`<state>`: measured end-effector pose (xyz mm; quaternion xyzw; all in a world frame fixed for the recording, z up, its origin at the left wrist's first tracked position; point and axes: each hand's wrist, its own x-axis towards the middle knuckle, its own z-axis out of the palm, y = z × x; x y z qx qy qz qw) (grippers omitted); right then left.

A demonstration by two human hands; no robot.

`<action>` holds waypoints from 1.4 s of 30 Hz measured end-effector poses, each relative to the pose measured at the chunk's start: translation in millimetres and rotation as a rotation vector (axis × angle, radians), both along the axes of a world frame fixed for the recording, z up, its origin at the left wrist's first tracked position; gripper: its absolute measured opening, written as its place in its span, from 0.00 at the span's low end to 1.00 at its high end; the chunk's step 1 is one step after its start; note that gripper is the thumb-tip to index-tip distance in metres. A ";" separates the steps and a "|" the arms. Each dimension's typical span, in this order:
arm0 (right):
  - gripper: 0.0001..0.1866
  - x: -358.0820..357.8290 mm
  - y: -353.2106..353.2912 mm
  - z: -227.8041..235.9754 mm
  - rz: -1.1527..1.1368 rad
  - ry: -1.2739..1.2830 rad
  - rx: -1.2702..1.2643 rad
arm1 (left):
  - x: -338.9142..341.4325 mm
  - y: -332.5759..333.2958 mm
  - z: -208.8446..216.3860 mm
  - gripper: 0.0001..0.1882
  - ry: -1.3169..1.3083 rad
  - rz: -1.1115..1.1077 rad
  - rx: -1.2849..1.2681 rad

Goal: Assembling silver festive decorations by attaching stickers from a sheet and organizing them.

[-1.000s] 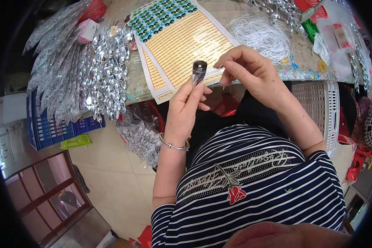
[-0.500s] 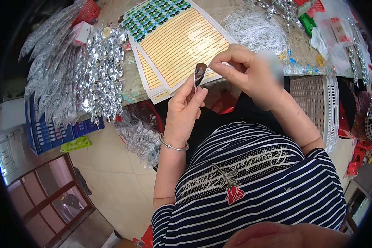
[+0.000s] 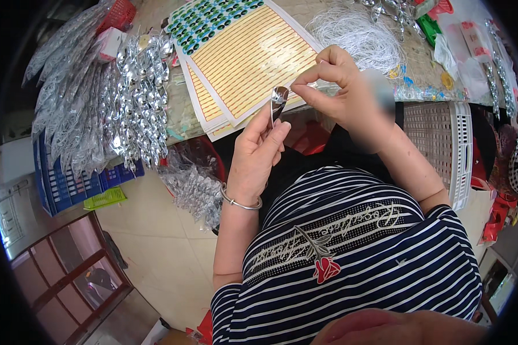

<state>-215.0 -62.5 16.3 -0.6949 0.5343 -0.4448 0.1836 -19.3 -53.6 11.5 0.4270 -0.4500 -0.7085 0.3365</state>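
Note:
In front of me my left hand point(image 3: 256, 152) is closed, pinching a small shiny metal piece point(image 3: 280, 98), dark and silvery, with a rounded top end standing up beyond the fingers. A thin white line runs along the piece's left edge. Just to its right, my right hand point(image 3: 339, 95) has thumb and forefinger pressed together, the other fingers curled. What that pinch holds is too small to make out. Beneath both hands lie printed sticker sheets point(image 3: 250, 60), yellow with red stripes and rows of green-blue eye shapes at the top.
A loose coil of white string point(image 3: 360, 43) lies behind my right hand. Silver strips of shiny pieces point(image 3: 144, 98) and clear bagged ones point(image 3: 69, 109) fill the table's left side. A blue crate point(image 3: 63, 178) stands at left, a white basket point(image 3: 457, 155) at right.
The metal piece has turned slightly and now catches more light. My right hand has shifted a little upward, its fingers still pinched beside the piece.

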 end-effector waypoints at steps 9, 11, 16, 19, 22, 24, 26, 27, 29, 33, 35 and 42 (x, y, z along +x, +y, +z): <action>0.07 2.8 -1.0 -0.1 -0.043 0.095 -0.113 | -1.7 3.0 -0.5 0.24 0.027 0.020 0.061; 0.08 2.8 -1.5 -0.1 -0.045 0.137 -0.144 | -1.5 2.8 -0.6 0.23 0.024 0.017 0.065; 0.08 4.1 -4.3 -0.7 -0.047 0.163 -0.208 | -0.7 1.9 -2.0 0.22 0.017 0.001 0.088; 0.09 4.2 -4.8 -2.7 -0.045 0.185 -0.240 | -0.7 1.5 -2.3 0.21 0.035 0.012 0.117; 0.09 5.4 -3.5 -3.6 -0.034 0.206 -0.258 | 0.5 0.9 -4.0 0.21 0.045 -0.001 0.119; 0.10 6.9 -2.6 -4.0 -0.028 0.217 -0.259 | 0.0 0.6 -3.7 0.21 0.047 0.009 0.123; 0.09 9.1 -2.3 -5.6 -0.015 0.187 -0.298 | -0.1 0.9 -2.0 0.21 0.051 0.015 0.123; 0.09 9.8 -2.0 -6.3 -0.015 0.187 -0.298 | -0.1 1.0 -1.7 0.21 0.056 0.019 0.123; 0.09 10.7 -1.4 -7.6 -0.012 0.183 -0.297 | 1.5 0.3 -3.7 0.21 0.060 0.010 0.113; 0.08 11.8 -0.5 -8.6 -0.011 0.185 -0.301 | 1.4 1.4 -2.9 0.21 0.041 0.015 0.084; 0.08 12.2 0.3 -8.9 -0.006 0.178 -0.299 | 0.2 2.5 0.1 0.21 0.024 0.011 0.076; 0.07 11.2 0.4 -5.3 0.002 0.177 -0.285 | 2.0 3.7 -1.8 0.26 -0.047 -0.057 -0.025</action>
